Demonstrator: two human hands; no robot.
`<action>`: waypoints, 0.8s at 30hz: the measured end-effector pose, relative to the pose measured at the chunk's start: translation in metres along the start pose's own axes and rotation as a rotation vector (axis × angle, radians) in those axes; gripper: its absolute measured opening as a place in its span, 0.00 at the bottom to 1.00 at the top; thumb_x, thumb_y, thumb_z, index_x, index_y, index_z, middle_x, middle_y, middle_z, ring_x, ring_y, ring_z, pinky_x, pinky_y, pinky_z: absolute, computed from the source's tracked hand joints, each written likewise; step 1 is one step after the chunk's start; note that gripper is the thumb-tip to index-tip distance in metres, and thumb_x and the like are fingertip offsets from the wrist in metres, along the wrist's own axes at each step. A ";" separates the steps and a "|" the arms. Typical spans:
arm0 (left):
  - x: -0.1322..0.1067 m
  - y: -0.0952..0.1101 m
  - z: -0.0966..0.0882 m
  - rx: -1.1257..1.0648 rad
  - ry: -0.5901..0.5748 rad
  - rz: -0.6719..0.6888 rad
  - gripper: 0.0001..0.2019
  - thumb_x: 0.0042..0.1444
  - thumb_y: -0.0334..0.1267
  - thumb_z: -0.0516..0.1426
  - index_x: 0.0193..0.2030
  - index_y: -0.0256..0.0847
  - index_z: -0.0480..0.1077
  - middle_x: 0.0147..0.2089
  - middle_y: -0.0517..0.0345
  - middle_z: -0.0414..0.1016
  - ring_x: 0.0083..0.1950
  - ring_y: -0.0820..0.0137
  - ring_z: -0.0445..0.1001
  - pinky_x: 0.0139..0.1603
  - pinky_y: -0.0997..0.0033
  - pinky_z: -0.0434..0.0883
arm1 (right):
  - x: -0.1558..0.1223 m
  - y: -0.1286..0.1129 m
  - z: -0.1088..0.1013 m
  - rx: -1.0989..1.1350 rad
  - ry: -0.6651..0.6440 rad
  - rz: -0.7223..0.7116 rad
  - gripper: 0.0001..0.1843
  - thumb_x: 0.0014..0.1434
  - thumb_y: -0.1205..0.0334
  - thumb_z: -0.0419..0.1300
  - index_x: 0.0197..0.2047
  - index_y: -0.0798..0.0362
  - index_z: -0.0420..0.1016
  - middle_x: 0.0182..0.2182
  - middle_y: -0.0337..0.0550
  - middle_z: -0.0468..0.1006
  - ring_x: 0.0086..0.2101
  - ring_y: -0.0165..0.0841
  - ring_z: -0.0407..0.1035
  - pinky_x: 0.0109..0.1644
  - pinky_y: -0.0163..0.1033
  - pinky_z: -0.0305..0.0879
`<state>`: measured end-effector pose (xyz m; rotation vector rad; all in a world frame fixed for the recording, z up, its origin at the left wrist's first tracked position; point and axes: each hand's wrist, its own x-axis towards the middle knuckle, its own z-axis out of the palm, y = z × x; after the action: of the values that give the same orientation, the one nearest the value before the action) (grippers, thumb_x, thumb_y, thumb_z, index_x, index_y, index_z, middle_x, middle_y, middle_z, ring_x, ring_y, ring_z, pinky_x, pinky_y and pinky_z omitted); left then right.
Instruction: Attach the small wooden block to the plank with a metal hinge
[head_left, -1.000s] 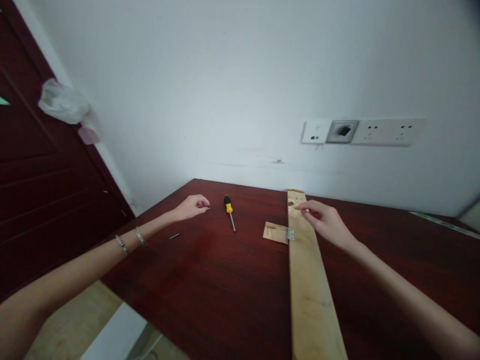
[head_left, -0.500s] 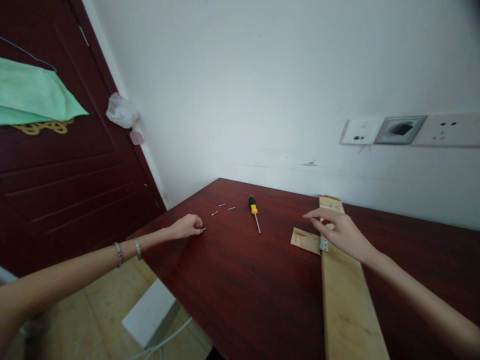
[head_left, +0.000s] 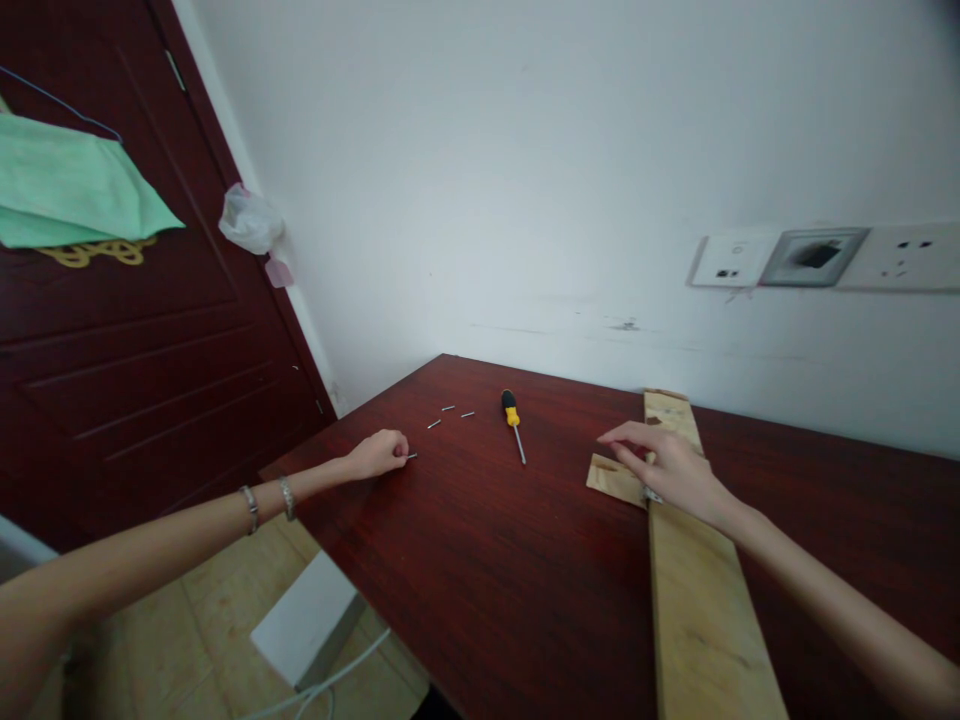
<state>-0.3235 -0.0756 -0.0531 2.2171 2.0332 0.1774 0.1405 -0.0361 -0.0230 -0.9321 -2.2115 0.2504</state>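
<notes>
Screw (head_left: pixel 411 456) sits near the bench's left edge, pinched at one end by the left hand (head_left: pixel 379 453), whose fingers are curled tight together around it. The right hand (head_left: pixel 671 465) is loosely spread, fingertips resting on a small wood piece (head_left: pixel 609 478) beside a long pale plank (head_left: pixel 694 570); the hinge between them is mostly hidden under the palm. The bench (head_left: pixel 480 580) is dark red wood, set against a white wall with sockets (head_left: pixel 817 255), a dark red door (head_left: pixel 112 370) at left. The screw lies flat, its long axis across the bench, free end pointing right toward the screwdriver (head_left: pixel 513 425). Three loose screws (head_left: pixel 448 408) lie nearby.
</notes>
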 end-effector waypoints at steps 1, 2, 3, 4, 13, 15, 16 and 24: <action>0.001 0.000 0.000 0.002 -0.002 -0.007 0.04 0.47 0.35 0.55 0.29 0.40 0.71 0.34 0.56 0.74 0.34 0.68 0.71 0.32 0.74 0.62 | 0.000 -0.001 0.000 -0.001 -0.002 0.001 0.12 0.59 0.60 0.52 0.38 0.49 0.77 0.37 0.42 0.80 0.36 0.36 0.74 0.39 0.41 0.71; 0.001 0.000 0.001 0.005 -0.004 -0.014 0.04 0.47 0.35 0.55 0.29 0.40 0.71 0.34 0.56 0.74 0.34 0.68 0.71 0.31 0.74 0.62 | 0.000 -0.001 0.000 -0.002 -0.004 0.002 0.12 0.58 0.61 0.52 0.38 0.49 0.77 0.37 0.42 0.80 0.36 0.36 0.74 0.38 0.41 0.71; 0.002 0.000 0.001 0.012 -0.006 -0.018 0.04 0.46 0.35 0.55 0.29 0.40 0.71 0.33 0.57 0.74 0.33 0.68 0.71 0.31 0.74 0.61 | 0.000 -0.002 0.000 -0.003 -0.004 0.004 0.12 0.58 0.61 0.52 0.37 0.49 0.77 0.37 0.42 0.80 0.36 0.36 0.74 0.37 0.40 0.71; 0.003 0.000 0.001 0.024 -0.007 -0.020 0.04 0.46 0.35 0.56 0.28 0.40 0.71 0.33 0.57 0.74 0.33 0.68 0.71 0.31 0.74 0.61 | -0.001 -0.002 -0.001 -0.002 -0.003 0.005 0.12 0.58 0.61 0.52 0.37 0.49 0.77 0.36 0.42 0.80 0.36 0.36 0.74 0.37 0.40 0.71; 0.021 0.035 -0.012 0.002 0.030 0.121 0.04 0.46 0.35 0.55 0.27 0.39 0.70 0.30 0.58 0.73 0.31 0.69 0.70 0.30 0.74 0.60 | -0.008 -0.003 -0.011 0.030 0.006 0.044 0.13 0.59 0.61 0.51 0.38 0.52 0.77 0.37 0.46 0.80 0.37 0.36 0.74 0.37 0.40 0.71; 0.034 0.060 -0.014 -0.118 0.090 0.231 0.04 0.47 0.35 0.55 0.28 0.39 0.70 0.30 0.59 0.73 0.31 0.70 0.70 0.32 0.74 0.62 | -0.010 -0.004 -0.011 0.037 0.011 0.076 0.13 0.59 0.60 0.52 0.39 0.53 0.77 0.37 0.46 0.80 0.36 0.35 0.74 0.36 0.39 0.71; 0.041 0.075 -0.014 -0.195 0.119 0.288 0.04 0.48 0.35 0.55 0.28 0.39 0.70 0.30 0.59 0.72 0.31 0.71 0.69 0.33 0.74 0.63 | -0.010 -0.004 -0.011 0.045 0.013 0.092 0.13 0.59 0.60 0.52 0.39 0.53 0.77 0.37 0.46 0.80 0.36 0.35 0.74 0.35 0.39 0.71; 0.089 0.202 0.005 -0.702 0.271 0.606 0.04 0.50 0.34 0.57 0.29 0.36 0.71 0.31 0.58 0.72 0.32 0.73 0.69 0.34 0.74 0.66 | -0.016 0.006 0.001 0.243 0.116 0.277 0.14 0.57 0.53 0.56 0.38 0.52 0.79 0.38 0.46 0.81 0.38 0.39 0.75 0.39 0.41 0.71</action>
<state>-0.1166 -0.0040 -0.0231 2.2847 1.0365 1.1007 0.1509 -0.0432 -0.0352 -1.0850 -1.8932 0.5668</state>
